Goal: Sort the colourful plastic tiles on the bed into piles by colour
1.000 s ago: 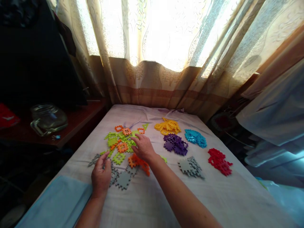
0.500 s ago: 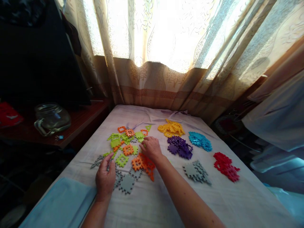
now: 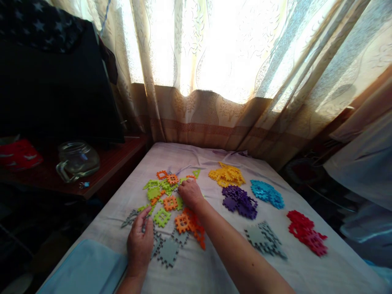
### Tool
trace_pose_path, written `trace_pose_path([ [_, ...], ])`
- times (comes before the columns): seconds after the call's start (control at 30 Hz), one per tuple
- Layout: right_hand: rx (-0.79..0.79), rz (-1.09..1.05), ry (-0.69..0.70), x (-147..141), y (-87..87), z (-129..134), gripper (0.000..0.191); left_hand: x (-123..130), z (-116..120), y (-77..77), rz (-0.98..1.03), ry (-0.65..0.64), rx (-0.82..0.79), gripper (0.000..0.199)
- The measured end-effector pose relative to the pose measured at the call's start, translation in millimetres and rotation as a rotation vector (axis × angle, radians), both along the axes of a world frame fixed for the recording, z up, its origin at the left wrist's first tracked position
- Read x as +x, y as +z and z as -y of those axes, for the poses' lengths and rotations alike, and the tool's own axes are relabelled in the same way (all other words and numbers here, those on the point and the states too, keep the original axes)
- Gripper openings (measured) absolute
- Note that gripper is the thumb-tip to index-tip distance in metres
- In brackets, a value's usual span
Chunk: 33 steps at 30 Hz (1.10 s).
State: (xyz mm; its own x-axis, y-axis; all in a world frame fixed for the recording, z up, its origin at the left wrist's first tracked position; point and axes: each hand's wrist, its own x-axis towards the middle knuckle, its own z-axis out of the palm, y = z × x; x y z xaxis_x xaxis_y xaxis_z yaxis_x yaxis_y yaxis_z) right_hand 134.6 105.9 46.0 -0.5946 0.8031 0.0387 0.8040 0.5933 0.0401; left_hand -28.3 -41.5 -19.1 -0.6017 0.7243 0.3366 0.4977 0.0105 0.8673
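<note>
My left hand (image 3: 140, 241) rests at the near left of a mixed spread of toothed plastic puzzle tiles, thumb and fingers apart. Grey tiles (image 3: 169, 252) lie beside its thumb, and a lime green tile (image 3: 162, 217) lies just beyond. Over the far part of the spread, my right hand (image 3: 190, 193) reaches down with curled fingers among green and orange tiles; its fingertips are partly hidden, so what they pinch does not show. Under and beside its wrist are orange tiles (image 3: 183, 222). Another orange tile (image 3: 170, 203) lies between the hands.
Sorted piles stand to the right: yellow (image 3: 226, 174), purple (image 3: 239, 201), blue (image 3: 267, 193), grey (image 3: 263, 239) and red (image 3: 306, 232). A light blue folder-like item (image 3: 85, 267) lies front left. A glass jug (image 3: 78, 160) stands on the wooden desk (image 3: 122, 157).
My right hand has moved slightly farther into the spread, covering a green tile near the small orange one. My left hand stays about where it was. The view has shifted a little.
</note>
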Motion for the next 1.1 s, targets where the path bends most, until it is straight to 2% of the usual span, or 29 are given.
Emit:
trace_pose_path([
  [0.13,0.012,0.005,0.050,5,-4.3,2,0.025,0,1,2.1,-0.001,-0.007,-0.001,0.037],
  [0.3,-0.018,0.020,0.049,3,-1.2,-2,0.022,0,1,3.5,0.002,-0.008,-0.014,0.037],
  [0.47,-0.038,-0.010,0.047,5,9.2,3,0.023,0,0,4.2,0.024,-0.007,-0.013,0.038],
  [0.63,-0.068,-0.121,-0.017,31,23.9,27,0.024,0,0,7.6,0.027,-0.005,-0.041,0.041],
  [0.73,-0.095,-0.375,-0.141,62,23.9,54,0.019,0,0,9.6,0.040,0.008,-0.062,0.044],
  [0.83,-0.039,-0.583,-0.289,106,17.4,89,0.012,1,0,12.0,0.029,0.031,-0.099,0.045],
  [0.97,0.038,-0.611,-0.600,180,14.8,131,0.017,2,0,16.3,0.007,0.044,-0.160,0.048],
  [1.1,-0.026,-0.483,-0.942,242,22.0,150,0.022,1,0,18.5,-0.010,0.061,-0.183,0.050],
])
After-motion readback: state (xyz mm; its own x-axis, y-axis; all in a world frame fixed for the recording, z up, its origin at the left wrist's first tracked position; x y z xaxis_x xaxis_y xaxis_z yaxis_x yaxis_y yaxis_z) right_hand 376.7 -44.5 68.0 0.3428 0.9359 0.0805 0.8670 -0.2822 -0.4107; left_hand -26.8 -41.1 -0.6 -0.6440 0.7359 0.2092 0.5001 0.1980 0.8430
